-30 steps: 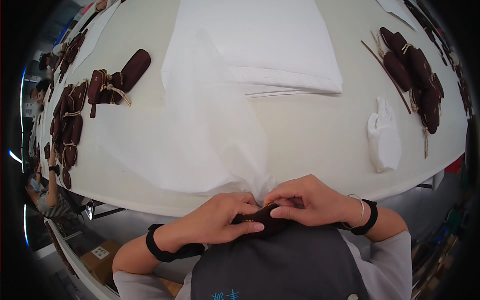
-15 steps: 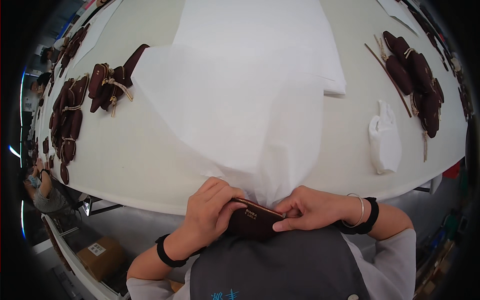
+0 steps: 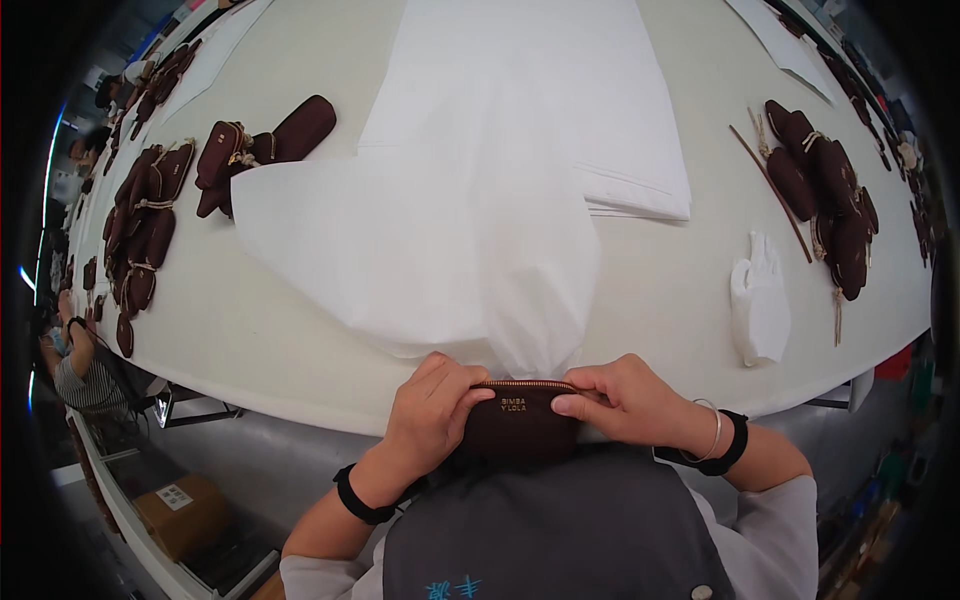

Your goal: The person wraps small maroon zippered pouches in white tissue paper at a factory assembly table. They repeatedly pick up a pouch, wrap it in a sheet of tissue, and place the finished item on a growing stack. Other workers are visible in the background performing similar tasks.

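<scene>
A dark maroon zip pouch with a gold-toothed zipper is held upright close to my body, at the table's near edge. My left hand pinches its top left corner, thumb on the front. At the top right corner my right hand grips the pouch the same way, near the zipper's end. Behind the pouch, a large thin white paper sheet narrows into crumpled folds that run down to the zipper edge. Whether its end goes inside the pouch or behind it is hidden.
A stack of white sheets lies under the thin one. Maroon pouches with cords are piled at left and right. A white glove and a thin brown strip lie at right. Another person sits far left.
The pouch has turned from tilted down at the right to level, its front facing up more. The thin sheet has shifted and covers more of the nearby left pouches. Both hands keep hold.
</scene>
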The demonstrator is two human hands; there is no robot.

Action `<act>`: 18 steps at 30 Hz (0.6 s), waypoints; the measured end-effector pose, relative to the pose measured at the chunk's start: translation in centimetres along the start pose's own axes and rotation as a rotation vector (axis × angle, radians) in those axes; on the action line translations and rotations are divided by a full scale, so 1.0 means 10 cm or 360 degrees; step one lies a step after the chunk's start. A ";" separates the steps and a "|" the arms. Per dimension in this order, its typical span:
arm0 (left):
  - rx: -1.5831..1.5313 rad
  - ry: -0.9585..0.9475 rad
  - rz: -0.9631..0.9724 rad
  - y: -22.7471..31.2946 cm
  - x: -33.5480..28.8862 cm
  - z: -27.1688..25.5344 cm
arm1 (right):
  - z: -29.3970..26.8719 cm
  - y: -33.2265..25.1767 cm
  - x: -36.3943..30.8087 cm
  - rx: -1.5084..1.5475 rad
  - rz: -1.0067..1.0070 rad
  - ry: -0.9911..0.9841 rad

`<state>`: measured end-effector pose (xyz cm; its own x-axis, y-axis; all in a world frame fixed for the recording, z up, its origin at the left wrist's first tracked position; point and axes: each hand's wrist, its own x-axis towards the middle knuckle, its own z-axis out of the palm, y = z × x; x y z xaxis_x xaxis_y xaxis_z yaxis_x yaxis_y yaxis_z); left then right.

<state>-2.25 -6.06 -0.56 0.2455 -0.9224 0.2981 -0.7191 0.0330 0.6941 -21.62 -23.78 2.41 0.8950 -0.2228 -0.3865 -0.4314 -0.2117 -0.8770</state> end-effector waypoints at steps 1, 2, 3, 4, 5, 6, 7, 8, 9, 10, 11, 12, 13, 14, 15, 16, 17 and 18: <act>-0.0043 0.0012 -0.0011 0.02 0.01 -0.02 | 0.00 -0.01 -0.01 -0.0002 -0.0001 -0.0001; -0.0077 0.0000 -0.0056 0.04 0.00 -0.05 | 0.00 -0.01 -0.02 -0.0001 0.0004 -0.0003; -0.0111 -0.0012 -0.0101 0.06 -0.01 -0.09 | 0.01 0.01 -0.02 0.0019 0.0003 -0.0001; -0.0145 -0.0024 -0.0146 0.08 -0.03 -0.12 | -0.02 0.00 -0.04 0.0006 0.0016 -0.0016; -0.0108 0.0043 -0.0143 0.09 -0.05 -0.14 | -0.06 0.00 -0.06 -0.0006 0.0027 -0.0030; -0.0071 0.0109 -0.0141 0.10 -0.07 -0.15 | -0.09 -0.01 -0.06 -0.0019 0.0039 -0.0044; -0.0034 0.0176 -0.0138 0.11 -0.10 -0.17 | -0.11 -0.03 -0.03 -0.0102 -0.0106 0.0182; -0.0032 0.0158 -0.0267 0.12 -0.15 -0.18 | -0.12 -0.03 -0.02 -0.0180 -0.0243 0.0408; -0.0029 0.0138 -0.0395 0.13 -0.22 -0.20 | -0.13 -0.04 -0.01 -0.0258 -0.0381 0.0635; -0.0028 0.0118 -0.0523 0.14 -0.24 -0.22 | -0.11 -0.05 0.02 -0.0129 -0.0437 0.0715; -0.0120 0.0064 -0.0610 0.16 -0.23 -0.24 | -0.05 -0.08 0.10 0.0003 -0.0501 0.0793; -0.0213 0.0009 -0.0696 0.20 -0.21 -0.26 | -0.04 -0.09 0.13 0.0059 -0.0521 0.0791; -0.0306 -0.0048 -0.0780 0.22 -0.19 -0.27 | -0.02 -0.09 0.16 0.0115 -0.0538 0.0789; -0.0309 -0.0003 -0.0716 0.22 -0.18 -0.27 | -0.03 -0.08 0.18 0.0091 -0.0514 0.0705; -0.0312 0.0041 -0.0652 0.22 -0.17 -0.26 | -0.04 -0.08 0.19 0.0066 -0.0490 0.0621; -0.0316 0.0084 -0.0586 0.20 -0.15 -0.26 | -0.04 -0.08 0.19 0.0096 -0.0452 0.0579; -0.0254 0.0093 -0.0513 0.17 -0.16 -0.25 | -0.03 -0.07 0.18 0.0128 -0.0410 0.0532; -0.0193 0.0101 -0.0439 0.12 -0.18 -0.24 | -0.02 -0.06 0.17 0.0159 -0.0367 0.0487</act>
<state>-2.02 -3.46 1.28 0.4634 -0.8773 0.1251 -0.5378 -0.1662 0.8265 -19.86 -24.20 2.35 0.8855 -0.4565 -0.0863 -0.1962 -0.1990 -0.9601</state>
